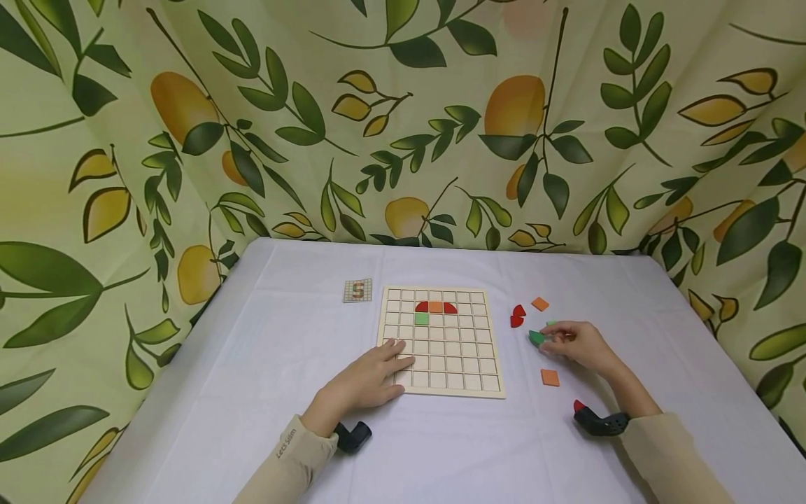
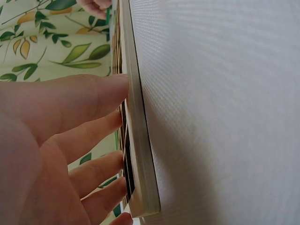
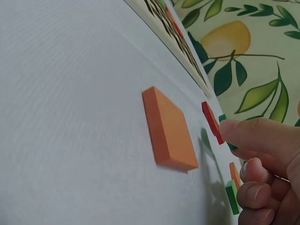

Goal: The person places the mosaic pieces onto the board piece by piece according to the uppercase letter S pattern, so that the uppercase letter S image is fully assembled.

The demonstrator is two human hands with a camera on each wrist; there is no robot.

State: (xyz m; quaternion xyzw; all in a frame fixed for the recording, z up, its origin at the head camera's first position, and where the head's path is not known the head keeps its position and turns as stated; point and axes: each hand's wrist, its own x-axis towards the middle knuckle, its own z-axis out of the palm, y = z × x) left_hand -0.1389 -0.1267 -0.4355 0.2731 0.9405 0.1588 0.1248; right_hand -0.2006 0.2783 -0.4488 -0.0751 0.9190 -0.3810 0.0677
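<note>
My left hand (image 1: 364, 379) rests on the lower left corner of a wooden grid board (image 1: 462, 364), fingers spread and fairly straight. On the board's upper rows lie an orange square (image 1: 436, 306) between two red quarter-round pieces (image 1: 450, 307), and a light green square (image 1: 421, 319) below the left one. Right of the board, my right hand (image 1: 584, 344) pinches a dark green piece (image 1: 536, 338) with a rounded edge between thumb and finger. The right wrist view shows it held above the cloth, mostly covered by the thumb (image 3: 258, 133).
A small pattern card (image 1: 357, 290) lies left of the board. Two loose red pieces (image 1: 517, 321), orange squares (image 1: 550, 378) and a partly hidden light green piece (image 3: 232, 197) lie near the right hand. Another red piece (image 1: 578, 405) shows beside the right wrist camera (image 1: 601, 423).
</note>
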